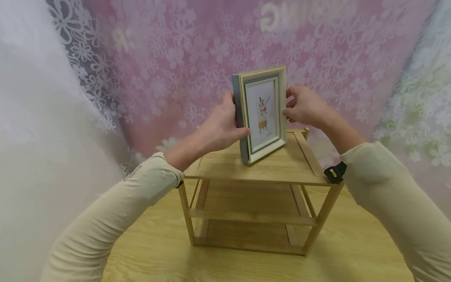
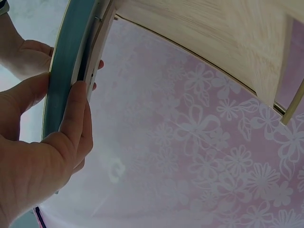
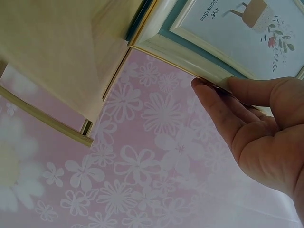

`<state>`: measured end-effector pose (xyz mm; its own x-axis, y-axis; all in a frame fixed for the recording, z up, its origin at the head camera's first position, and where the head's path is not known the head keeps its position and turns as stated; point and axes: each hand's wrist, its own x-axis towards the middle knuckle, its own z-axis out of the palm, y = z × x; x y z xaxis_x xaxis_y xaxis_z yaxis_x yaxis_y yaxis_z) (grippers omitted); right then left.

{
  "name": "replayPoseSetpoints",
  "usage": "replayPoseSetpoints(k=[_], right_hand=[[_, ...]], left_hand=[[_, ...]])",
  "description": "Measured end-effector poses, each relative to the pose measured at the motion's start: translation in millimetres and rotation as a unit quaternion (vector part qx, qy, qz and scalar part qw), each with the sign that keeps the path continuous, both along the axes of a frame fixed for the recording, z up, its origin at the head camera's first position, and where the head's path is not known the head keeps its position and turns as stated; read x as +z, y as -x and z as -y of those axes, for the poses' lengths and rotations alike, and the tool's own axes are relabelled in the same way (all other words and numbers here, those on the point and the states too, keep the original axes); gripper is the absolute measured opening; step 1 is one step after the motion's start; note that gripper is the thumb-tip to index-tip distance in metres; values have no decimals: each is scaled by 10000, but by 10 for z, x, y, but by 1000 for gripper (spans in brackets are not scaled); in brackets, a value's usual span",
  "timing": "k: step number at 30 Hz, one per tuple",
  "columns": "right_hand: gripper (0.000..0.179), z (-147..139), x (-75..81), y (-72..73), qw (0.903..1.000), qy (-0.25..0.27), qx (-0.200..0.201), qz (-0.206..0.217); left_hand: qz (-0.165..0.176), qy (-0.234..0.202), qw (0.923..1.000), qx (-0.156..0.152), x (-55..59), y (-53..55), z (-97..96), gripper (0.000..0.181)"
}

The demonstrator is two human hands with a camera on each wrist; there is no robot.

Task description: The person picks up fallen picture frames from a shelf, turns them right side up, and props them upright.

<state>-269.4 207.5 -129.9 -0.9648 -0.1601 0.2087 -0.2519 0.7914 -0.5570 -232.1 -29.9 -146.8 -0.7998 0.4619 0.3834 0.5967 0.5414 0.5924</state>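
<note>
A cream picture frame (image 1: 262,113) with a gold edge and blue-grey side stands upright at an angle, its lower corner over the top of a wooden shelf (image 1: 225,164). Behind its glass is a print of a potted plant. My left hand (image 1: 220,127) grips the left side, thumb on the front and fingers behind; the left wrist view shows the fingers on the back panel. With thumb and fingers, my right hand (image 1: 306,105) pinches the right edge. In the right wrist view that hand (image 3: 266,123) has its thumb on the cream border.
The shelf has two lower tiers (image 1: 250,201) and stands on a light wood-patterned floor (image 1: 148,243). A pink flowered curtain (image 1: 183,51) hangs close behind it. White drapery (image 1: 53,137) is at the left. A black wrist strap (image 1: 334,173) sits at the right sleeve.
</note>
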Motion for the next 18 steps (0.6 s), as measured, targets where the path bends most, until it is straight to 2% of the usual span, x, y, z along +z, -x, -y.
replayPoseSetpoints(k=[5, 12, 18], right_hand=[[40, -16, -21, -9, 10000, -24, 19, -28], [31, -49, -47, -23, 9999, -45, 24, -114], [30, -70, -12, -31, 9998, -14, -19, -201]], left_hand=[[-26, 25, 10000, 47, -22, -22, -27, 72], [5, -27, 10000, -82, -61, -61, -77, 73], [-268, 106, 9996, -5, -36, -89, -123, 72]])
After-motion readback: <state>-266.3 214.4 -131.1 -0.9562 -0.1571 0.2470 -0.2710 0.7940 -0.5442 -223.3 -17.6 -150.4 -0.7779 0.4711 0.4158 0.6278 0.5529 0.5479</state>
